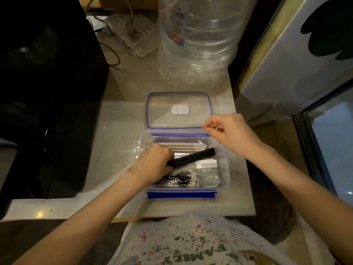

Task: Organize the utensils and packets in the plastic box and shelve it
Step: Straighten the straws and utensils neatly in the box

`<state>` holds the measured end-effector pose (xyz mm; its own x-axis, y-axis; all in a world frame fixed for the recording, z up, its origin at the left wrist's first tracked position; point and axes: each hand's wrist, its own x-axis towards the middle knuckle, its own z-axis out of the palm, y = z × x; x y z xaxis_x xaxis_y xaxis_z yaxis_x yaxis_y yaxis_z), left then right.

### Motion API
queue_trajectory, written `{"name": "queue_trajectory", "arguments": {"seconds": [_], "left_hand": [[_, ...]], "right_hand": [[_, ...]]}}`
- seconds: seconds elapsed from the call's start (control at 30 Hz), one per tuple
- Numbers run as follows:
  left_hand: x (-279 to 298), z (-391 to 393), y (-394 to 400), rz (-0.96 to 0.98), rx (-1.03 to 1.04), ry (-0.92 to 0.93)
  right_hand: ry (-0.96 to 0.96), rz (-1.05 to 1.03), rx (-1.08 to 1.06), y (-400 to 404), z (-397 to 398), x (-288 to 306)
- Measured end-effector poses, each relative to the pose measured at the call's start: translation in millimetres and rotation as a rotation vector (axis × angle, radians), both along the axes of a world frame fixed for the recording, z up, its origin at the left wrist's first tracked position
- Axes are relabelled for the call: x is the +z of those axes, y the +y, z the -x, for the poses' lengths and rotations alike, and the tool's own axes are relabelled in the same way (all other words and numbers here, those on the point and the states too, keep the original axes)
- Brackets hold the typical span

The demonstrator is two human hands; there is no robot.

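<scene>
On the pale table (122, 134), close to its front edge, stands the open plastic box (226, 169), and its lid (179, 109) lies flat just behind it. The left hand (152, 165) is inside the box and its grip is curled around the near end of the black sticks (193, 158), which lie slanted across the middle. The right hand (229, 131) hovers above the far right corner of the box; its thumb and forefinger are pressed together on something thin, too small to name.

Several things are already inside: long wrapped sticks (183, 146) along the far wall, a wrapped black spoon (181, 178) along the near wall, and a grey packet (209, 173) at the right. I judge the sorting to be partly done. The black sticks still need to lie straight, then the lid must go on, the blue clips (181, 195) must close, and the box must go to a shelf.

Room is narrow. A big clear bottle (198, 39) stands behind the lid, a white carton (286, 73) is at the right, and a dark appliance (47, 92) at the left.
</scene>
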<state>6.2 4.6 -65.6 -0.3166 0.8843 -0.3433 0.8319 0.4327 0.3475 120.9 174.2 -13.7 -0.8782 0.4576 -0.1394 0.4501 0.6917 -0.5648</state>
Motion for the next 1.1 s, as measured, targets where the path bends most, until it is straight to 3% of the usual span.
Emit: {"name": "queue_trajectory", "arguments": {"seconds": [0.1, 0.33, 0.67, 0.97, 1.1], "left_hand": [[0.0, -1.7, 1.3, -0.027, 0.036, 0.012], [1.5, -4.7, 2.6, -0.050, 0.051, 0.049], [5.5, -5.2, -1.8, -0.057, 0.039, 0.018], [25.7, 21.7, -16.7, -0.323, 0.046, 0.011], [32.4, 28.1, -15.2, -0.287, 0.019, 0.009]], "right_hand": [[0.016, 0.050, -0.025, 12.4, -1.4, 13.8], [-0.155, 0.073, 0.186, -5.6, -2.3, -6.9], [-0.221, -0.246, 0.451, -40.8, 8.7, -35.7], [-0.208, -0.275, 0.478, -45.9, 14.6, -45.1], [-0.182, -0.155, 0.429, -47.2, 15.6, -38.2]]}}
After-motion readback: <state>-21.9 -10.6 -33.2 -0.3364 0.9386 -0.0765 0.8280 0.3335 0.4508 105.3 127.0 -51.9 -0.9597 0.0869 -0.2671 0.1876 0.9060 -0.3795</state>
